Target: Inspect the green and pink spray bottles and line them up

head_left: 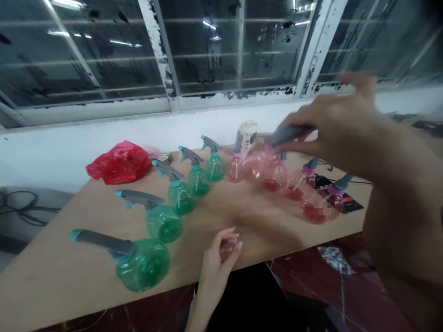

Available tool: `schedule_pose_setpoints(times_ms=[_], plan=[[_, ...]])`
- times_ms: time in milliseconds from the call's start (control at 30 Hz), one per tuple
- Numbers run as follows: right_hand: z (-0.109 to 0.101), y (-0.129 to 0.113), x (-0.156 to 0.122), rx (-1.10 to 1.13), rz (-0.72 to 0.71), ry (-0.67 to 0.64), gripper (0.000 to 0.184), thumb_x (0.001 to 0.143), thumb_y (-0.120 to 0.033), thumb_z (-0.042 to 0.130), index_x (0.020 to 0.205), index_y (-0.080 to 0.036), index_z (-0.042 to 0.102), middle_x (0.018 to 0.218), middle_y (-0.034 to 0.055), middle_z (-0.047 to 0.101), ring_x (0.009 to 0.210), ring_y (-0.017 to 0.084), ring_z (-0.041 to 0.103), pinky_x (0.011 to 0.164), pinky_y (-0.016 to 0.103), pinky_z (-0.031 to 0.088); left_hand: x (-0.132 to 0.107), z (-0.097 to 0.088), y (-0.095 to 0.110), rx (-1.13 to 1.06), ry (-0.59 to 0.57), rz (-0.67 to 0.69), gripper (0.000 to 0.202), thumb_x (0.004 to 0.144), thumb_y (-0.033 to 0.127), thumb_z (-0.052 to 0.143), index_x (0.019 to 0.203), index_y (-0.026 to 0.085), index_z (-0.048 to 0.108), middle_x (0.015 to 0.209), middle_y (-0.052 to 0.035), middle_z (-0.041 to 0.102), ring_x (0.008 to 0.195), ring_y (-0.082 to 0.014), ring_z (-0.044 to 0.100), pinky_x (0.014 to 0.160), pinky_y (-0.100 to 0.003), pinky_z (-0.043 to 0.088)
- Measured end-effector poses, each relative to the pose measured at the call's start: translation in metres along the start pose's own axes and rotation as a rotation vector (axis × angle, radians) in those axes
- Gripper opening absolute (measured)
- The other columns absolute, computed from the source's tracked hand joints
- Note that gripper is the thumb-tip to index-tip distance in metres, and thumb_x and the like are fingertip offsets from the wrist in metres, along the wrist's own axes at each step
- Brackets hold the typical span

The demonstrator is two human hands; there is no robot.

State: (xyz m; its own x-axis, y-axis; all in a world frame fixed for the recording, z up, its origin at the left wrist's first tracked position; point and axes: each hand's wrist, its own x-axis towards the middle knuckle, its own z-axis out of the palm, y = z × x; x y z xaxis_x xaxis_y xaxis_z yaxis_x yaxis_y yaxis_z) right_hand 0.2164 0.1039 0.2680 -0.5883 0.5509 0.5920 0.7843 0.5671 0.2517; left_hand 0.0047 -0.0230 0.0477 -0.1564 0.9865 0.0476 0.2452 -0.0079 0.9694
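Observation:
My right hand (341, 127), blurred by motion, is closed around the dark grey head of a pink spray bottle (256, 163). It holds the bottle tilted above the table, in front of other pink bottles. My left hand (219, 258) rests near the table's front edge, holding nothing, with fingers loosely curled and the thumb apart. Several green spray bottles with grey heads form a slanting row on the left, the nearest green bottle (143, 265) being closest to the front edge. On the right, several pink spray bottles stand in another row, with the nearest pink bottle (316, 210) by my right forearm.
A crumpled red plastic bag (121, 163) lies at the table's back left. Behind the rows stands a white printed container (247, 133). A dark flat packet (351, 203) lies beyond the pink bottles. The wooden table (69, 276) backs onto a white wall under windows.

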Motion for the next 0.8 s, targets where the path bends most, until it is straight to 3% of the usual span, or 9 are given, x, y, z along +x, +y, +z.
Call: schedule_pose_setpoints(times_ms=[133,267,400,533,633,800], plan=[[0.028,-0.018,-0.015,0.148,-0.132,-0.144,0.014,0.084,-0.031,0.054,0.085,-0.028,0.068,0.080,0.0004,0.068,0.082,0.023,0.061,0.103,0.049,0.020,0.015,-0.003,0.002,0.003,-0.072,0.021,0.027,0.084,0.038,0.060,0.107,0.025,0.063,0.101,-0.0050,0.070,0.096,-0.0214,0.065,0.087,-0.037,0.050],[0.052,-0.027,-0.019,0.257,-0.114,-0.289,0.019,0.081,-0.017,0.050,0.074,-0.024,0.065,0.076,0.0006,0.068,0.078,0.023,0.061,0.095,0.047,0.025,0.057,0.008,0.002,-0.039,-0.086,0.087,0.021,0.085,0.037,0.058,0.101,0.027,0.067,0.105,-0.0045,0.071,0.100,-0.0240,0.064,0.094,-0.041,0.046],[0.068,-0.019,-0.026,0.257,-0.034,-0.303,0.019,0.082,-0.021,0.050,0.073,-0.024,0.068,0.077,0.0032,0.068,0.084,0.025,0.060,0.092,0.046,0.027,0.115,0.023,-0.004,-0.122,-0.051,0.050,0.019,0.087,0.029,0.054,0.091,0.019,0.070,0.098,-0.0077,0.072,0.095,-0.0238,0.065,0.087,-0.038,0.050],[0.076,-0.009,-0.034,0.305,0.020,-0.417,0.020,0.083,-0.025,0.052,0.080,-0.027,0.072,0.081,0.0023,0.071,0.085,0.025,0.062,0.089,0.044,0.030,0.163,0.025,-0.014,-0.171,0.005,-0.001,0.019,0.088,0.025,0.053,0.093,0.016,0.069,0.099,-0.0071,0.071,0.095,-0.0213,0.065,0.086,-0.035,0.050],[0.077,-0.007,-0.037,0.318,0.044,-0.468,0.021,0.084,-0.026,0.052,0.082,-0.028,0.073,0.086,0.0020,0.073,0.086,0.025,0.063,0.089,0.044,0.032,0.183,0.018,-0.023,-0.183,-0.044,-0.040,0.016,0.088,0.026,0.057,0.095,0.014,0.066,0.100,-0.0064,0.069,0.091,-0.0188,0.065,0.083,-0.037,0.052],[0.080,-0.005,-0.042,0.288,0.023,-0.433,0.015,0.084,-0.036,0.059,0.086,-0.030,0.073,0.090,0.0017,0.073,0.098,0.027,0.063,0.098,0.048,0.028,0.201,0.000,-0.034,-0.186,-0.110,-0.084,0.024,0.089,0.028,0.059,0.107,0.014,0.060,0.110,-0.0075,0.063,0.094,-0.0191,0.063,0.081,-0.040,0.054]])
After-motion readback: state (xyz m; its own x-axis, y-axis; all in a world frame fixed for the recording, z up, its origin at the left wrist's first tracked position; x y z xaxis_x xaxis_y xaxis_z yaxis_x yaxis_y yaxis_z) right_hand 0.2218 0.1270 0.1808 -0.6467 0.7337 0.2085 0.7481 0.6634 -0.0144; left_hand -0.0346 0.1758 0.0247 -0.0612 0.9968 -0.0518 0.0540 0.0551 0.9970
